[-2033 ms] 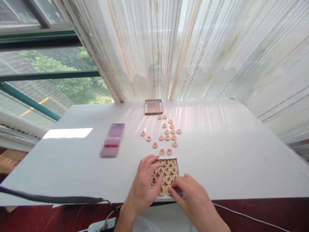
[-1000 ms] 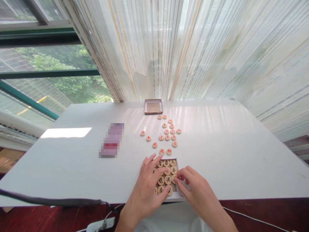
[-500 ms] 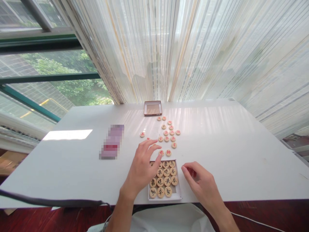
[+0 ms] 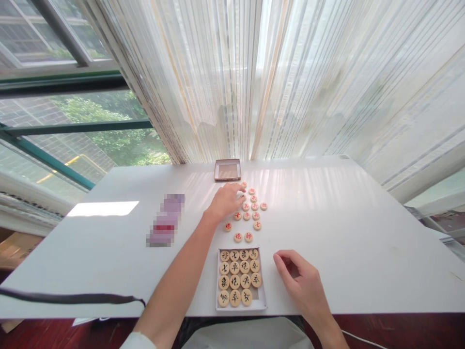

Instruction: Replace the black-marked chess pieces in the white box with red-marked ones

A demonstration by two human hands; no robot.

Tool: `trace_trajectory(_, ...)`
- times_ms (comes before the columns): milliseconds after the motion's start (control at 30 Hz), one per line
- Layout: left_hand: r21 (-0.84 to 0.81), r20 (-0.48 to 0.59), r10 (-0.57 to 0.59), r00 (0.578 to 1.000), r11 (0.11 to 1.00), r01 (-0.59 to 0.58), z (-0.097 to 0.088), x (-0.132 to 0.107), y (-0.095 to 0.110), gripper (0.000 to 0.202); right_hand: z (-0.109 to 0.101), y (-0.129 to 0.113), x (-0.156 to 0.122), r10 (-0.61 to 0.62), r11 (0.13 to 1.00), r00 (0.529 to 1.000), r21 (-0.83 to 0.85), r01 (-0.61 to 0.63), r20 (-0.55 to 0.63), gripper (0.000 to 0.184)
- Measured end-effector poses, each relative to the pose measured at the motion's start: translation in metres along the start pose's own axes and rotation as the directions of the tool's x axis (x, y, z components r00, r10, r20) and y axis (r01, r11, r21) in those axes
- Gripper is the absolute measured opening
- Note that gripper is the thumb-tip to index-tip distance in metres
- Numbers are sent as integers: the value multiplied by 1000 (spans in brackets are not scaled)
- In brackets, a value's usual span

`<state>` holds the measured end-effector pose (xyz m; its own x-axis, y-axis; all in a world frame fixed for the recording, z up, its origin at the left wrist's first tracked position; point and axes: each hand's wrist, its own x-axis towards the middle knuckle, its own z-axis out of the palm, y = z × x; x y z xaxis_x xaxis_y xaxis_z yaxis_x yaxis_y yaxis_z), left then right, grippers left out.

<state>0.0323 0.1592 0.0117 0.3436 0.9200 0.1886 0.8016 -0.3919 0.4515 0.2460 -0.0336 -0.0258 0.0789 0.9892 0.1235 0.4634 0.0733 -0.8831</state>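
My left hand (image 4: 227, 199) reaches far across the table, its thumb and fingers apart over a xiangqi piece mostly hidden beneath them. Close to its fingertips lie round wooden pieces with red characters, among them a soldier piece (image 4: 253, 198) and an elephant piece (image 4: 252, 191). Nearer to me, a shallow white box (image 4: 263, 291) holds rows of pieces with black characters, such as a cannon piece (image 4: 244, 266); a gap shows at its front right corner. Right of the box, my right hand (image 4: 300, 276) rests on the table with fingers curled closed and nothing visible in them.
An upturned box lid (image 4: 227, 171) lies at the far edge of the white table (image 4: 327, 232). A blurred purple item (image 4: 166, 220) is on the left. A black strap (image 4: 72, 296) crosses the near left corner. Curtains (image 4: 290, 87) hang behind the table.
My left hand has moved from above the box forward to the far pieces, uncovering the box's left column. My right hand has stayed beside the box. The view has tilted slightly.
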Motion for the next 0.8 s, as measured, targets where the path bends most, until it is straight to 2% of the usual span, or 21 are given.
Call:
trace_trajectory(267,7,37,12,999,1000,-12,4,1,-4,12,-1,0,0,-1,1000,1000,-2,1,3,35)
trace_trajectory(433,-54,-8,12,1000,998,-12,-10,-11,4,16,-1,-1,-1,14,1000,1000,10,-14,8,35)
trace_trajectory(533,-139,-41,37,998,989,-43,-27,-35,19,24,-2,0,-1,28,1000,1000,13,-28,11,34)
trace_trajectory(633,-363,-100,65,993,927,-98,-41,-70,36,26,-2,0,0,40,999,999,17,-40,14,33)
trace_trajectory(700,-442,-129,71,989,889,-122,-44,-94,46,26,-2,0,1,48,999,999,19,-48,14,34)
trace_trajectory(800,-535,-155,73,985,832,-146,-39,-128,54,22,-1,-1,1,53,998,999,23,-53,4,36)
